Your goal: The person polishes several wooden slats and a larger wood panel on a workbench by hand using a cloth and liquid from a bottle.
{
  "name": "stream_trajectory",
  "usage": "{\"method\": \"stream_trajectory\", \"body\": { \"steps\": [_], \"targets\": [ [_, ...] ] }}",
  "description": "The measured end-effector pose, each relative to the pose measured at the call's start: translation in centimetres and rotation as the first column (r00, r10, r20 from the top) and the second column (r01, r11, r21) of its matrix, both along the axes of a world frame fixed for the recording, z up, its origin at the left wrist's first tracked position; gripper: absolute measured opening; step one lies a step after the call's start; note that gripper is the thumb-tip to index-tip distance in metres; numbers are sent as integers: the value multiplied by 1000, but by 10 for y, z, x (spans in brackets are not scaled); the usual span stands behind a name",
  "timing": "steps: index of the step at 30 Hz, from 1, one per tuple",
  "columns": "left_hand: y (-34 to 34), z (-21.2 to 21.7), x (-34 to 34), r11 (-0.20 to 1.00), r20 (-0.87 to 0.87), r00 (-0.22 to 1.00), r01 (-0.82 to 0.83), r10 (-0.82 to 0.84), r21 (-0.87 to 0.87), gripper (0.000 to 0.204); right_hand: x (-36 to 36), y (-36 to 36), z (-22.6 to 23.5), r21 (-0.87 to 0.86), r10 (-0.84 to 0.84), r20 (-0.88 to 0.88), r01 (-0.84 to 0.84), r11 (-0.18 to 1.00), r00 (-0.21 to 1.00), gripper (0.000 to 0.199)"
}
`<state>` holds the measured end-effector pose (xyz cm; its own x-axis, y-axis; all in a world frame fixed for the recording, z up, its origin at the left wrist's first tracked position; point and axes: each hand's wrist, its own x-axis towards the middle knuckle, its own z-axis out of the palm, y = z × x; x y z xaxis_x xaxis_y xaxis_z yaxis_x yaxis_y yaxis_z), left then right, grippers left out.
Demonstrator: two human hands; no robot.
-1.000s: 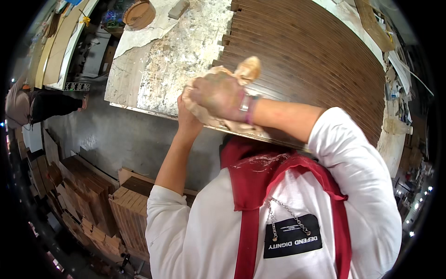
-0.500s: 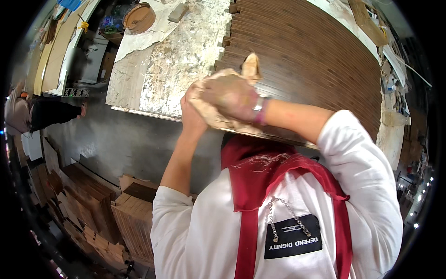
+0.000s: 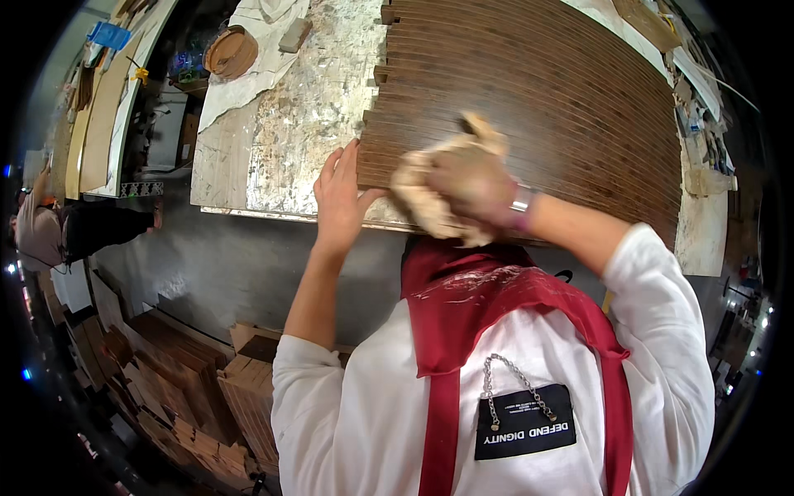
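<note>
A dark brown wooden panel of narrow strips [image 3: 538,83], its left end stepped, lies on the paint-stained workbench [image 3: 289,132]. My right hand [image 3: 478,183], blurred by motion and wearing a metal wristband, is closed on a crumpled tan rag [image 3: 416,192]. That rag lies against the panel's near part, one loose corner sticking up beyond the hand. With fingers stretched out and thumb apart, my left hand [image 3: 337,202] rests at the panel's near left corner, fingertips against its left end.
A round wooden tub [image 3: 231,52] and a small grey block [image 3: 295,35] stand at the bench's far left. Stacked boards [image 3: 248,397] are on the floor at lower left. Another person [image 3: 74,231] is at far left. Clutter lines the bench's right edge.
My right hand has moved right and nearer with the rag. My left hand, beside the rag before, now lies apart from it at the panel's left end.
</note>
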<state>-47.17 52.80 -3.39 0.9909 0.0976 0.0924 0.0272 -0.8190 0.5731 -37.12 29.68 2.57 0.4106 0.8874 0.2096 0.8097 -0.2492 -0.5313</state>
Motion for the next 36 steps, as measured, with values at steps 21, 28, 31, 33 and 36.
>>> {"method": "stream_trajectory", "body": {
  "steps": [21, 28, 31, 33, 36],
  "targets": [
    [30, 69, 57, 897, -556, 798, -44, -233, -439, 41, -13, -145, 8, -209, -415, 172, 445, 871, 893, 32],
    [23, 81, 68, 969, -637, 745, 52, -200, -243, 39, -13, -144, 11, -195, -416, 172, 444, 874, 893, 31],
    [27, 79, 67, 946, -636, 737, 14, -228, -323, 37, -13, -145, 9, -178, -412, 144, 433, 884, 900, 31],
    [31, 75, 64, 873, -643, 723, -117, -253, -474, 34, -12, -146, 7, -163, -411, 134, 429, 888, 902, 30],
    [37, 72, 66, 845, -695, 672, -193, -257, -499, 41, -12, -147, 7, -155, -402, 139, 421, 894, 905, 30]
  ]
}}
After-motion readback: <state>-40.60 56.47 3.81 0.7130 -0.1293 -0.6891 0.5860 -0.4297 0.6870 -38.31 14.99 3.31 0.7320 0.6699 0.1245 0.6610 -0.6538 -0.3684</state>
